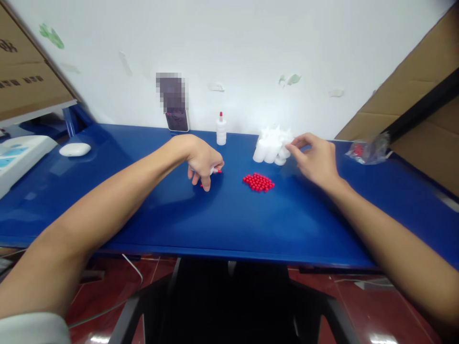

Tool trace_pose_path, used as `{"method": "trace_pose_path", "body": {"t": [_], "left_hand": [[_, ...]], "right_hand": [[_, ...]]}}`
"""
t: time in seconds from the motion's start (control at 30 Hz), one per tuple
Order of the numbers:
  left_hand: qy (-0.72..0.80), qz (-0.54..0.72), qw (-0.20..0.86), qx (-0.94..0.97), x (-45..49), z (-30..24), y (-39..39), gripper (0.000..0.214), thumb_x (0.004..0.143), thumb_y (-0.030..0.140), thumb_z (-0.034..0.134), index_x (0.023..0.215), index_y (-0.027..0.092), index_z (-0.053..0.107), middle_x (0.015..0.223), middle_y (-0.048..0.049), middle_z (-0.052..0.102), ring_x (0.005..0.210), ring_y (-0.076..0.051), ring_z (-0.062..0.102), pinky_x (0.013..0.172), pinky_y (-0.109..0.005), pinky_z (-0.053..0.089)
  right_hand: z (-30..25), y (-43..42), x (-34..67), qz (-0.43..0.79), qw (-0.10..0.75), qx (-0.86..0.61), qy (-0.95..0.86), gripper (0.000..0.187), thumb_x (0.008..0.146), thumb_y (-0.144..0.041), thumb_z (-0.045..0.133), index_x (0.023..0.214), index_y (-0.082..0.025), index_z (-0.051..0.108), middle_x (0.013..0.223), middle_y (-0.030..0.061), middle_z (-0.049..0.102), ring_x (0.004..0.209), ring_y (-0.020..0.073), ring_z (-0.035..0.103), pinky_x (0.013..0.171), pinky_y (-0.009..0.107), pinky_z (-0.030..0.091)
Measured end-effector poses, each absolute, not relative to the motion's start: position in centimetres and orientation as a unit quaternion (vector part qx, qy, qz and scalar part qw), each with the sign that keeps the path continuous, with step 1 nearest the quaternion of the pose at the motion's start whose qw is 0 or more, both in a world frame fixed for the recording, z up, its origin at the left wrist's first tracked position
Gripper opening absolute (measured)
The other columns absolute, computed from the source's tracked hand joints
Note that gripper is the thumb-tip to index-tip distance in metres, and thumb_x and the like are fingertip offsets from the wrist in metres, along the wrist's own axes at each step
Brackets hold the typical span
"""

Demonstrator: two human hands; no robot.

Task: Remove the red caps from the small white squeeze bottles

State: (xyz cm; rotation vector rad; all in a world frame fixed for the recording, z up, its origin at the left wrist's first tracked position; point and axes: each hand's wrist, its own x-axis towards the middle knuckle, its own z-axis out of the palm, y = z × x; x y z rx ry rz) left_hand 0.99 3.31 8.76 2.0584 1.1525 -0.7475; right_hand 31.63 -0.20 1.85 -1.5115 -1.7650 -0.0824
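Note:
My left hand (206, 162) reaches down over the blue tabletop with its fingers bent. A white nozzle with a red tip (217, 170) pokes out between the thumb and the forefinger. A second small red tip (202, 185) shows under the hand; the rest of it is hidden. My right hand (315, 157) has thumb and forefinger at the right side of a cluster of white plastic bottles (270, 145), closed on the edge of one. A loose patch of small red caps (258, 182) lies between the two hands.
One white bottle with a red-tipped nozzle (221, 131) stands near the wall. Left of it a phone (177, 119) leans upright. A white case (75, 149) and a white power strip (21, 160) are at far left. A clear bag (369, 149) with red pieces lies at right.

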Motion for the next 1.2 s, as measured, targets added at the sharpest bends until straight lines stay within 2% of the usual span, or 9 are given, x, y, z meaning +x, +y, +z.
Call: {"method": "trace_pose_path", "body": {"t": [0.13,0.23,0.4,0.53,0.7,0.8,0.9,1.03,1.2], "left_hand": [[0.429,-0.303,0.301,0.796,1.0,8.6,3.4,0.052,0.06,0.037,0.084,0.104,0.018,0.064,0.068,-0.0071,0.071,0.072,-0.028,0.07,0.069,-0.039,0.057],[0.441,-0.316,0.293,0.787,1.1,8.7,3.3,0.051,0.061,0.033,0.081,0.106,0.018,0.062,0.072,-0.0083,0.072,0.072,-0.029,0.07,0.068,-0.04,0.057],[0.4,-0.285,0.315,0.812,1.0,8.6,3.3,0.041,0.065,0.03,0.075,0.101,0.018,0.059,0.076,-0.0064,0.072,0.067,-0.023,0.069,0.064,-0.032,0.056],[0.41,-0.281,0.321,0.806,1.2,8.6,3.2,0.04,0.067,0.028,0.072,0.102,0.019,0.057,0.085,-0.0075,0.073,0.069,-0.023,0.071,0.061,-0.031,0.056],[0.412,-0.244,0.314,0.82,1.5,8.8,3.3,0.042,0.068,0.028,0.07,0.107,0.019,0.059,0.091,-0.0075,0.074,0.07,-0.021,0.07,0.06,-0.026,0.054],[0.418,-0.23,0.318,0.819,1.4,8.7,3.7,0.045,0.068,0.03,0.07,0.11,0.018,0.061,0.097,-0.0094,0.075,0.073,-0.021,0.07,0.062,-0.028,0.054],[0.408,-0.204,0.313,0.833,1.2,8.3,4.3,0.04,0.067,0.029,0.068,0.105,0.018,0.067,0.097,-0.0089,0.076,0.073,-0.021,0.069,0.066,-0.03,0.055],[0.396,-0.162,0.296,0.854,1.0,8.0,5.0,0.027,0.067,0.028,0.067,0.091,0.016,0.072,0.088,-0.007,0.076,0.071,-0.019,0.069,0.066,-0.028,0.053],[0.36,-0.046,0.273,0.891,1.7,6.6,5.4,0.023,0.07,0.022,0.064,0.09,0.015,0.072,0.083,-0.0041,0.076,0.071,-0.016,0.069,0.068,-0.025,0.05]], "right_hand": [[1.7,0.0,31.8,-0.043,0.389,-0.596,-0.701,0.023,0.09,-0.049,0.064,0.089,-0.026,0.067,0.083,0.0081,0.075,0.064,0.0241,0.064,0.071,0.043,0.05],[1.6,0.1,31.8,-0.043,0.389,-0.596,-0.701,0.024,0.09,-0.05,0.064,0.089,-0.026,0.067,0.082,0.0078,0.075,0.064,0.0238,0.063,0.071,0.043,0.05],[1.6,0.1,31.5,-0.052,0.387,-0.6,-0.698,0.024,0.09,-0.049,0.065,0.09,-0.025,0.068,0.086,0.0084,0.076,0.07,0.0256,0.065,0.07,0.041,0.048],[1.5,0.3,31.5,-0.063,0.387,-0.603,-0.695,0.022,0.09,-0.045,0.066,0.092,-0.023,0.068,0.088,0.0088,0.076,0.071,0.025,0.066,0.069,0.04,0.046],[1.2,0.5,31.6,-0.062,0.382,-0.594,-0.706,0.023,0.09,-0.046,0.065,0.095,-0.023,0.069,0.088,0.0082,0.077,0.07,0.024,0.066,0.067,0.038,0.046],[1.2,0.5,31.5,-0.057,0.381,-0.592,-0.708,0.022,0.089,-0.044,0.066,0.095,-0.024,0.069,0.088,0.0071,0.077,0.069,0.0228,0.065,0.067,0.038,0.046],[1.3,0.3,31.3,-0.054,0.381,-0.593,-0.707,0.02,0.087,-0.042,0.066,0.093,-0.024,0.069,0.087,0.0065,0.076,0.067,0.0223,0.065,0.067,0.038,0.047],[1.9,-0.7,30.6,-0.055,0.404,-0.587,-0.7,0.015,0.088,-0.036,0.059,0.088,-0.024,0.068,0.077,0.0059,0.073,0.063,0.0215,0.062,0.066,0.037,0.048],[2.8,-2.7,28.6,-0.026,0.423,-0.521,-0.741,0.015,0.088,-0.034,0.055,0.082,-0.025,0.065,0.059,0.0008,0.059,0.055,0.0181,0.054,0.061,0.034,0.046]]}}
